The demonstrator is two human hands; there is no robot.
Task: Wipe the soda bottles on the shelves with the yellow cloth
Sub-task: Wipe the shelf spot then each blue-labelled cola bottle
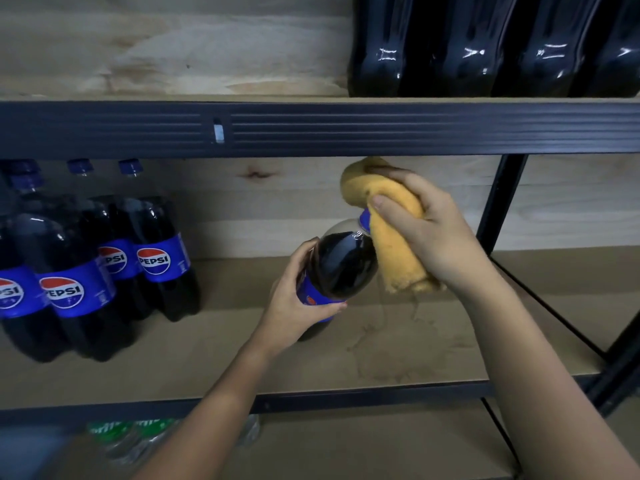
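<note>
Now mid-wipe at frame centre: left hand (294, 303) grips the tilted soda bottle (341, 268), right hand (426, 226) clamps the yellow cloth (398, 251) over its cap; next, probably rub down the body.

Single head-worn camera, wide-angle, looked forward and slightly down from close range into middle shelf (398, 348). Upper shelf beam (311, 128) crossed frame near top, bowed slightly by lens. Both forearms entered from bottom edge. Lower shelf barely caught at bottom. No second view.
</note>
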